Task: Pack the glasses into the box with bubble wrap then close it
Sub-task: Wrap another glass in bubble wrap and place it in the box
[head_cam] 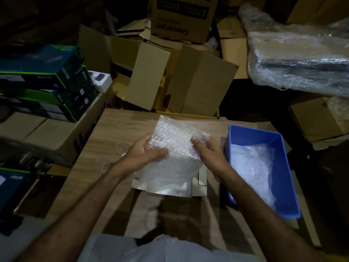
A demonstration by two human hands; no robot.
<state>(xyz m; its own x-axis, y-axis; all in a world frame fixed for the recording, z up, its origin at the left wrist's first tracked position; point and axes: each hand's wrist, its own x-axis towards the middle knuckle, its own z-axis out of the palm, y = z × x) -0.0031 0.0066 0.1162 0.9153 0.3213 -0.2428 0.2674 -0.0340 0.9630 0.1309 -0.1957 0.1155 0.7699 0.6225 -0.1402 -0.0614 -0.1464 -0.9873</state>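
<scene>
Both hands grip a bubble wrap sheet above the open box: left hand curled round its edge, right hand pinching the other. Clear glasses lie on the surface beside the left wrist, barely visible; a stray forearm could knock one over.

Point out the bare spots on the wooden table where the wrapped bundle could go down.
Bare wood on the table lies along the far edge behind the bubble wrap, and near the front-left corner. Crowded: faint clear glasses beside the left hand, the small box centre, the blue bin right.
</scene>
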